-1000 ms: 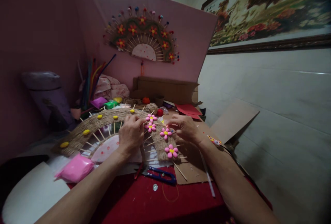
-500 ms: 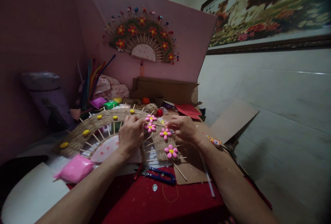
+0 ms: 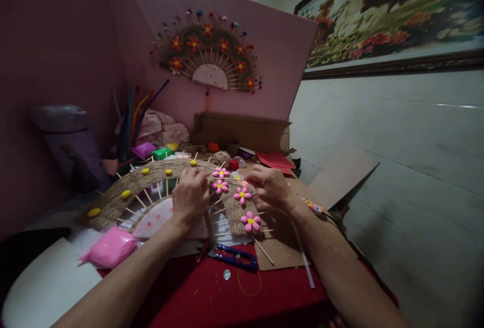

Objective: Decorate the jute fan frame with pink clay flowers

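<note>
A fan-shaped piece wrapped in brown twine (image 3: 124, 184) lies across the table, with yellow ovals on its left part and pink clay flowers (image 3: 242, 195) on its right. Between my hands runs a thin wooden stick (image 3: 230, 178) above the flowers. My left hand (image 3: 191, 194) is closed on the stick's left end, over the middle of the fan. Near the stick's right end, my right hand (image 3: 269, 186) is pinched, with a small pinkish bit at its fingertips.
Blue thread snips (image 3: 234, 256) lie on the red tablecloth (image 3: 196, 292), beside a pink clay packet (image 3: 109, 248). Cardboard (image 3: 280, 247) and a clear stick (image 3: 303, 257) are at the right. A finished fan (image 3: 209, 75) hangs behind.
My right hand has risen slightly, and the stick has tilted from sloping down rightward to nearly level. My left hand has shifted very little.
</note>
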The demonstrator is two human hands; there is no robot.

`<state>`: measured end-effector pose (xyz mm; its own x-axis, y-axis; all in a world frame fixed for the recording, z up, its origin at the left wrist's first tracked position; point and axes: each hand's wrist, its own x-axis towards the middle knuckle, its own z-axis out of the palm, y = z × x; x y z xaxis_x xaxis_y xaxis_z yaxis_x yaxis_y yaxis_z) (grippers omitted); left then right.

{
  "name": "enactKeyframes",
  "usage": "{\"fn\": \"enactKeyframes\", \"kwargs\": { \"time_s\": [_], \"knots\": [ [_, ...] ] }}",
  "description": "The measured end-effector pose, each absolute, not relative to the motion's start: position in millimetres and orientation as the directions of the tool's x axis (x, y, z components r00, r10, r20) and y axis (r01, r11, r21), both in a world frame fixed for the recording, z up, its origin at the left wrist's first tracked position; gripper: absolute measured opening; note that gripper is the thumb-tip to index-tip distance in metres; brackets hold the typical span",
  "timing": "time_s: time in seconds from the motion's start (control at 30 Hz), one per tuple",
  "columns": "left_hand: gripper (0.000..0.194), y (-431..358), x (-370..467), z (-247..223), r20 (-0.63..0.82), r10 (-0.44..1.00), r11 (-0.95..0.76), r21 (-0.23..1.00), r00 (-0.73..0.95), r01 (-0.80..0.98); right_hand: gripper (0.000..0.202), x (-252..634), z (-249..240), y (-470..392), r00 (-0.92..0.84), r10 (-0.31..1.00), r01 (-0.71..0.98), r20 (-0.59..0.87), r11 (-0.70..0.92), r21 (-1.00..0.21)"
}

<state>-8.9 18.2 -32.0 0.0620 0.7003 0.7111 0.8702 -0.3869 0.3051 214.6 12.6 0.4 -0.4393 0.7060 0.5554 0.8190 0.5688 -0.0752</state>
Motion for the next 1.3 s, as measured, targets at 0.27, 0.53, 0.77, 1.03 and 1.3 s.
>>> {"fn": "enactKeyframes", "kwargs": {
  "time_s": [0.27,0.53,0.77,1.03,1.3],
  "knots": [
    [0.024,21.7,-10.3,-35.0,0.776,0.631,-0.421,0.346,-0.003,0.839,0.022,212.9,1.8,10.3,-0.376,0.676,0.808,0.633,0.574,-0.134],
    [0.023,19.4,-10.2,-33.6,0.731,0.682,-0.397,0.348,0.019,0.849,0.017,214.7,1.1,11.6,-0.373,0.7,0.833,0.609,0.542,-0.114],
    [0.024,18.9,-10.0,-32.9,0.73,0.683,-0.395,0.342,0.024,0.853,0.018,216.0,-0.1,12.7,-0.372,0.694,0.813,0.616,0.564,-0.145],
    [0.023,20.1,-10.0,-34.2,0.736,0.677,-0.399,0.345,0.018,0.85,0.021,216.4,2.2,10.5,-0.365,0.674,0.825,0.643,0.554,-0.113],
    [0.024,25.9,-11.4,-37.0,0.794,0.608,-0.454,0.369,-0.021,0.811,0.021,228.6,1.7,21.6,0.063,0.661,0.953,0.748,0.183,-0.242]
  ]
}}
